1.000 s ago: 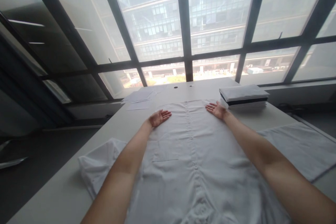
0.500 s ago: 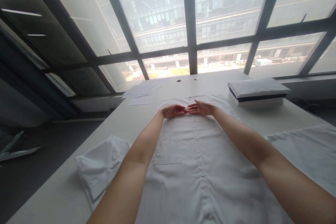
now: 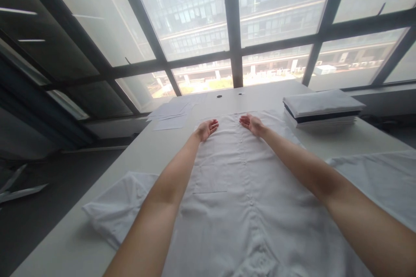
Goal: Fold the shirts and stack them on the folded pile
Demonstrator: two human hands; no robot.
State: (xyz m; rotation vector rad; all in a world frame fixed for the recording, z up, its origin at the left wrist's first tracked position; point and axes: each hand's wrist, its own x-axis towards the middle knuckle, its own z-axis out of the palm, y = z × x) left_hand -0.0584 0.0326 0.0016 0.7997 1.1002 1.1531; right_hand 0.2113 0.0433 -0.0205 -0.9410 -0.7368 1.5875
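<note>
A white button-front coat [image 3: 221, 216] lies spread on the table, its row of buttons running away from me down the middle and a pocket showing on its left half. Over the far part of the coat, my left hand [image 3: 207, 129] is at the left edge, fingers outstretched and holding nothing. My right hand [image 3: 251, 124] is across from it, just right of the button line, also open with fingers extended. A gap of coat cloth separates the fingertips. I cannot tell how firmly either hand presses the cloth. A sleeve [image 3: 120, 203] lies crumpled at the left, partly behind my left forearm.
Loose paper sheets [image 3: 170, 114] lie at the table's far left. A stack of folded white cloth with a dark layer [image 3: 321, 104] stands at the far right. More white cloth [image 3: 380, 177] spreads at the right. Windows [image 3: 195, 17] rise behind the white table [image 3: 143, 147].
My hands have moved apart from nearly touching fingertips, the left one going left and the right one right. The sleeve at the left looks more spread. The view has shifted slightly.
</note>
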